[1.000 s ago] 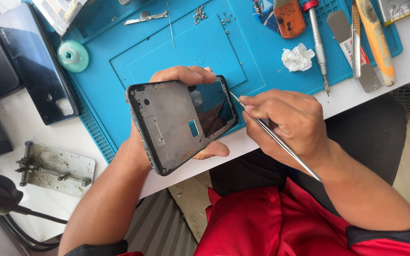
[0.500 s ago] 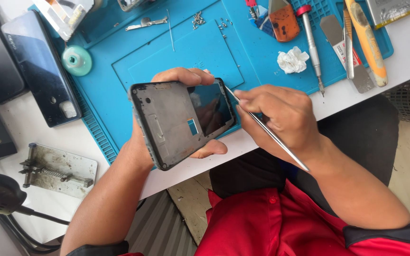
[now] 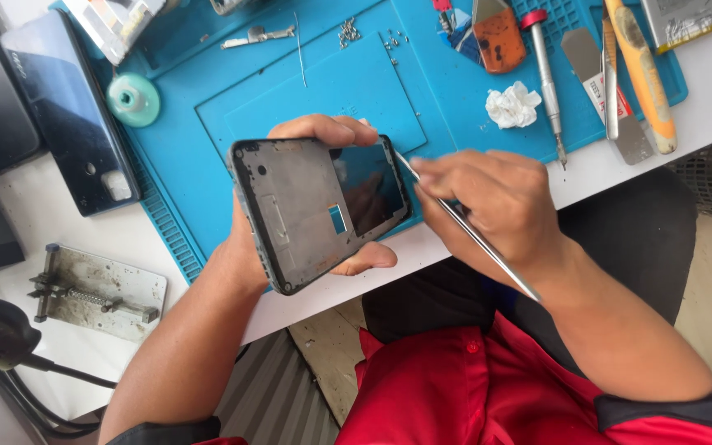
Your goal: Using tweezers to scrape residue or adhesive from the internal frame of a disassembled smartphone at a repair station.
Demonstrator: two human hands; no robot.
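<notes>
The metal tool's [image 3: 471, 235] tip hides behind the phone frame [image 3: 315, 214] — contact unclear.

You have on the blue mat [image 3: 232, 91]: screws [image 3: 346, 31], tissue wad [image 3: 512, 105], screwdriver [image 3: 545, 78], teal disc [image 3: 133, 100]. Dark phone [image 3: 72, 115] and metal clamp [image 3: 96, 292] lie on the worktop [image 3: 18, 214].

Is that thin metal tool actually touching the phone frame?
Touching. In the head view the metal tool's tip meets the right edge of the phone frame, no gap visible.
</notes>
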